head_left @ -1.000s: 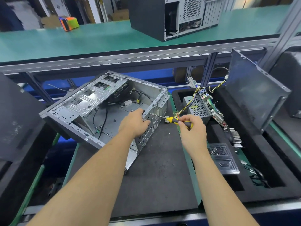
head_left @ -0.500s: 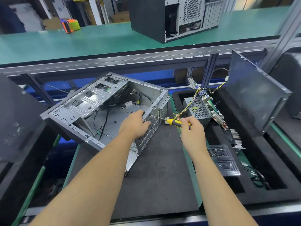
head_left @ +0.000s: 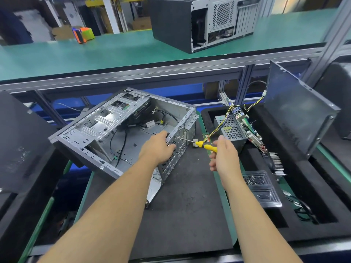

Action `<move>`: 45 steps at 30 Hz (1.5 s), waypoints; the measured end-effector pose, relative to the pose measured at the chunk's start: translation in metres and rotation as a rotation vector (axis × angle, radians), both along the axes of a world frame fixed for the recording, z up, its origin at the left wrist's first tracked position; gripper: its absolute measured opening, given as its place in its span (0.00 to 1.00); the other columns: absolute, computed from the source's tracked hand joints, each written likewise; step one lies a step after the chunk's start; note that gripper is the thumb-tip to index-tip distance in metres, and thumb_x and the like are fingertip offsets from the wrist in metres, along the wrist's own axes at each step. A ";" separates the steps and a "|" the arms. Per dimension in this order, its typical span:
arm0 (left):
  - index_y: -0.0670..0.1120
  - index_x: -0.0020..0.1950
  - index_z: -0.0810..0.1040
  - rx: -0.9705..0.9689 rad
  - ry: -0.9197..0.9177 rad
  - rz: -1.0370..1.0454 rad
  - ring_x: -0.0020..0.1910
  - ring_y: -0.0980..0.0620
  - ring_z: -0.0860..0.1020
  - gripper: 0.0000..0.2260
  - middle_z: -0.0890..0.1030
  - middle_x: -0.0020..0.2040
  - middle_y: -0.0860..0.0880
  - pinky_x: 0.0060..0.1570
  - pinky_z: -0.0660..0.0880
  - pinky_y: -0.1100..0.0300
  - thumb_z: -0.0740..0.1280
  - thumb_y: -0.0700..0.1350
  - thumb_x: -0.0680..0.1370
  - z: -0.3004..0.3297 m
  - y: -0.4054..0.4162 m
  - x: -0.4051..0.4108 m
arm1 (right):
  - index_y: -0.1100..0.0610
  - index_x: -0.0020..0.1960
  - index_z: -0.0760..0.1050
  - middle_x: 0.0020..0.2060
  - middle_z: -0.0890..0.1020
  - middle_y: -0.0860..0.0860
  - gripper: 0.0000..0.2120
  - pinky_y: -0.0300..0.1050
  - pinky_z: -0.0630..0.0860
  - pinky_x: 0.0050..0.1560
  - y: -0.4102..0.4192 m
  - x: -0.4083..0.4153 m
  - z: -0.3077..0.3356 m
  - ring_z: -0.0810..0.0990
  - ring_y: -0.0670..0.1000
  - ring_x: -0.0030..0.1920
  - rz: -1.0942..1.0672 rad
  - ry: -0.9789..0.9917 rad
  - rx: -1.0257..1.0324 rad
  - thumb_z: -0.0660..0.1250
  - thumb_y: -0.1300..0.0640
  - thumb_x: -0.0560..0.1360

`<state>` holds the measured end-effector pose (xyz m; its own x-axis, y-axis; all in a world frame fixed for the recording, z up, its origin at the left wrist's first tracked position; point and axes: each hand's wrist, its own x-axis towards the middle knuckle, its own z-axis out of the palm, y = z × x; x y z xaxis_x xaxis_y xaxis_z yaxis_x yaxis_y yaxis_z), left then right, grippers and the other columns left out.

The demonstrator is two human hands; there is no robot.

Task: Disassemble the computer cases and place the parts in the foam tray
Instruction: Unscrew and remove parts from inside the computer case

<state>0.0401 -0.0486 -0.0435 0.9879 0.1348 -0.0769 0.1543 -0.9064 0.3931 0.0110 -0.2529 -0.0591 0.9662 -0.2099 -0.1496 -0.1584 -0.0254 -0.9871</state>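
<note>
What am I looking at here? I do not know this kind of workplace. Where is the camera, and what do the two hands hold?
The camera sits on a person's head and looks down at their own arms. No robot is here. The left hand grips the rear edge of an open computer case, which lies tilted on a dark mat. The right hand holds a yellow screwdriver with its tip at the case's rear panel. To the right is a black foam tray that holds removed parts: a power supply, a circuit board and a side panel standing upright. Another case stands on the green shelf behind.
</note>
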 end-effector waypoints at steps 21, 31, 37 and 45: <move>0.51 0.61 0.74 0.003 -0.001 -0.001 0.55 0.42 0.78 0.13 0.81 0.58 0.48 0.52 0.75 0.51 0.66 0.55 0.80 -0.001 0.000 0.001 | 0.45 0.54 0.75 0.46 0.77 0.49 0.04 0.37 0.76 0.33 -0.003 -0.003 0.004 0.77 0.46 0.35 0.054 -0.192 -0.041 0.66 0.51 0.80; 0.51 0.62 0.74 0.004 -0.011 0.003 0.55 0.43 0.78 0.13 0.81 0.57 0.48 0.48 0.72 0.53 0.66 0.55 0.80 -0.003 0.000 0.001 | 0.52 0.42 0.73 0.29 0.75 0.42 0.12 0.43 0.69 0.37 -0.012 0.001 -0.002 0.69 0.45 0.31 0.077 -0.161 -0.253 0.60 0.53 0.83; 0.51 0.62 0.74 0.006 -0.006 0.008 0.56 0.42 0.78 0.14 0.81 0.59 0.48 0.51 0.73 0.52 0.66 0.55 0.80 -0.002 0.000 0.000 | 0.54 0.48 0.74 0.41 0.82 0.37 0.08 0.27 0.69 0.35 -0.007 -0.009 0.001 0.74 0.37 0.35 0.080 -0.313 -0.237 0.62 0.65 0.80; 0.51 0.64 0.73 -0.006 -0.002 0.009 0.56 0.41 0.78 0.15 0.81 0.59 0.47 0.50 0.73 0.52 0.66 0.56 0.80 -0.002 0.000 0.001 | 0.45 0.52 0.74 0.50 0.77 0.50 0.09 0.36 0.76 0.39 -0.005 -0.003 0.004 0.76 0.45 0.42 0.060 -0.233 -0.042 0.65 0.59 0.80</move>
